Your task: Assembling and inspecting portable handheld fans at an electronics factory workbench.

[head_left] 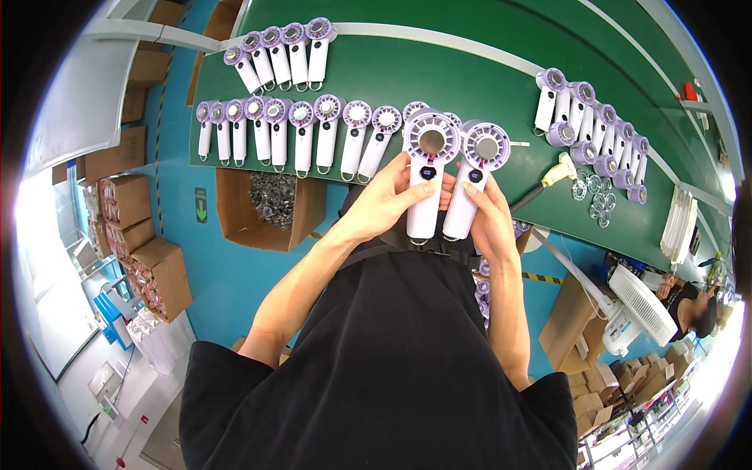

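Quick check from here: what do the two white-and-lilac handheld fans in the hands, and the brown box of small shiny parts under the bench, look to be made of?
The two white-and-lilac handheld fans, one in the left hand at and one in the right hand at, look like moulded plastic: smooth, even colour, soft sheen. The brown box looks like plain matte cardboard, with open flaps. Its small shiny parts glint like clear plastic or metal; too small to tell.

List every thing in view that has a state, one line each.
Left hand: gripping the left fan.
Right hand: gripping the right fan.
Left fan: held upright, small screen lit.
Right fan: held upright, small screen lit.
Row of fans: lying flat on the green table.
Cardboard box: open.
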The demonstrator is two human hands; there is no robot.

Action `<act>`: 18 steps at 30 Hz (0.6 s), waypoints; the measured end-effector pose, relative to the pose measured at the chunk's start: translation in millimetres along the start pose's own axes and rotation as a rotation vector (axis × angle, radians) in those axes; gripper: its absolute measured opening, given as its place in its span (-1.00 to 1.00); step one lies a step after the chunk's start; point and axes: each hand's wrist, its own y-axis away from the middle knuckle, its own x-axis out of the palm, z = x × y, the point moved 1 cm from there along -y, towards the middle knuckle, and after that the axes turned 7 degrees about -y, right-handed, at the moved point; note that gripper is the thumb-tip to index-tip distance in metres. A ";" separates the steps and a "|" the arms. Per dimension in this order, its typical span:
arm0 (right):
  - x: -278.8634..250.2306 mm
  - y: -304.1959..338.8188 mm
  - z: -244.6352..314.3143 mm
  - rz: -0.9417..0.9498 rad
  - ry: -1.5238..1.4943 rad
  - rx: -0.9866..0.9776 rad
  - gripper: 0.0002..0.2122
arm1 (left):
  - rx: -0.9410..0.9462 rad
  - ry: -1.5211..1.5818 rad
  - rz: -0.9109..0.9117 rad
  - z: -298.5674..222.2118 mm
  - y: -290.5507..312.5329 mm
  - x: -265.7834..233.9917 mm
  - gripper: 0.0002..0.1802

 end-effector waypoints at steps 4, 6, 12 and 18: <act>-20.2 -8.9 -0.9 -0.005 -0.022 -0.011 -0.68 | -0.030 0.054 -0.021 -0.5 -4.0 -0.3 -0.54; -29.2 -13.2 1.4 -0.028 -0.008 -0.023 -0.72 | -0.029 0.010 -0.037 3.5 -4.8 -4.7 -0.57; -81.5 -58.5 5.1 -0.190 0.052 -0.107 -0.73 | -0.033 0.016 -0.079 0.8 -5.7 -8.9 -0.53; -148.7 -138.8 33.9 -0.232 0.122 -0.094 -0.71 | -0.017 -0.033 -0.167 -0.3 -4.5 -11.5 -0.57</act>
